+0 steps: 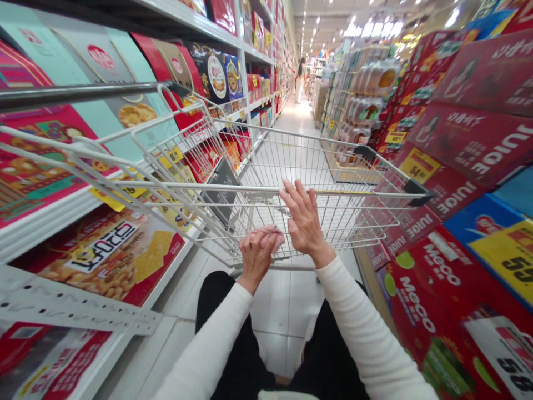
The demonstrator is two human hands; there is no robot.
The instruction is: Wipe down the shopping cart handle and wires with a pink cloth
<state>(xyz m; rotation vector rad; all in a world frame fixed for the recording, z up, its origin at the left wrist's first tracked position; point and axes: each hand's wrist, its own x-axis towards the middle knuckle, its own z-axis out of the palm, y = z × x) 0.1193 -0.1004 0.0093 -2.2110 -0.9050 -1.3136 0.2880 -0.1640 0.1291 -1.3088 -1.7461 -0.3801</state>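
A metal wire shopping cart [350, 194] stands across the aisle in front of my knees, with a dark panel [223, 191] on its wire side. My right hand [303, 218] is raised at the cart's near side, fingers stretched and spread, holding nothing; its fingertips overlap the upper rail in view, and whether they touch it cannot be told. Just left of it and a little lower, my left hand [259, 249] has its fingers curled together near the cart's wires. Anything inside those curled fingers is hidden.
Shelves [175, 14] of boxed snacks and gift packs line the left. Stacked red drink cartons [478, 133] rise close on the right, with bottle packs [370, 78] beyond. A tiled aisle floor [297, 116] runs ahead to a distant person [300, 80].
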